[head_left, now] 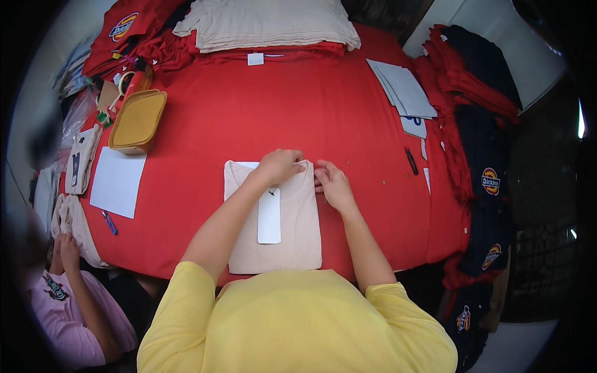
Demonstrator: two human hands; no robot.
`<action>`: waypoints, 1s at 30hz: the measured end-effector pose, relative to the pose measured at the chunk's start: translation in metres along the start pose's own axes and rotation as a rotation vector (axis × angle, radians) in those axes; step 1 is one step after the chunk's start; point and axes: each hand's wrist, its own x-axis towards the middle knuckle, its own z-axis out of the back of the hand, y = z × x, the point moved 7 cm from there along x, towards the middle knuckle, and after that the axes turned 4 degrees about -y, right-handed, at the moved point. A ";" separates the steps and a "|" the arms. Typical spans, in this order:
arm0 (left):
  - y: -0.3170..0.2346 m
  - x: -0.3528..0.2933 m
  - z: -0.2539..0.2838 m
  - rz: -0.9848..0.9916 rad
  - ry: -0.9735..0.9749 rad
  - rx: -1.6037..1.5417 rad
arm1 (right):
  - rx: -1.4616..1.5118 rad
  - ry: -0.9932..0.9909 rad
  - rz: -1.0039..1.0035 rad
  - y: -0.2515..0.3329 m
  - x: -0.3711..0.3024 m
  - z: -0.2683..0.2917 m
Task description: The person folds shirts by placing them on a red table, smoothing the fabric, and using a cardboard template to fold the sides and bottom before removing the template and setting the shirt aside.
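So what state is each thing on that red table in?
beige garment: folded flat, white tag on top
white tag: lying on garment
left hand: resting on garment's top edge
right hand: pinching garment's top corner
yellow case: closed
beige stack: folded, piled

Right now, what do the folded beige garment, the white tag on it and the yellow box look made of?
Beige garment: soft knit fabric, matte, lying flat with limp edges. White tag: probably card or paper, smooth, stiff, rounded corners. Yellow box: likely plastic, with a slightly glossy rim and a moulded shape.
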 end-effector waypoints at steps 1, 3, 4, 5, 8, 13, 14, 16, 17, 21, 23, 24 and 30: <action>-0.003 0.000 -0.001 -0.013 -0.004 0.035 | -0.129 -0.009 0.161 0.009 0.003 0.000; -0.005 0.001 -0.005 -0.023 -0.013 0.046 | -0.389 -0.033 0.490 0.028 0.008 -0.004; -0.006 0.001 -0.006 -0.027 -0.018 0.052 | -0.425 -0.026 0.460 0.025 0.011 -0.004; -0.007 0.000 -0.005 -0.012 -0.018 0.049 | -0.462 -0.013 0.434 0.026 0.013 -0.008; -0.005 -0.002 -0.002 0.075 0.093 -0.004 | -0.581 0.021 0.383 0.031 0.017 -0.013; 0.026 -0.020 0.037 0.018 -0.169 0.020 | -0.638 0.064 0.476 0.039 0.025 -0.030; 0.032 -0.030 0.053 0.074 -0.170 0.122 | -0.664 0.055 0.482 0.035 0.030 -0.028; 0.057 -0.047 0.073 0.226 -0.110 0.226 | -0.716 0.068 0.521 0.029 0.039 -0.026; 0.074 -0.051 0.079 0.310 -0.048 0.225 | -0.693 0.073 0.497 0.023 0.044 -0.022; 0.127 -0.059 0.072 0.307 0.042 0.043 | -0.624 0.131 0.416 0.012 0.056 -0.021; 0.128 -0.061 0.066 0.340 0.045 0.013 | -0.637 0.141 0.394 0.016 0.049 -0.024; 0.125 -0.064 0.064 0.344 0.031 0.000 | -0.649 0.142 0.414 0.021 0.040 -0.025; 0.117 -0.077 0.069 0.180 -0.158 -0.299 | -0.154 0.339 0.377 0.016 0.033 -0.015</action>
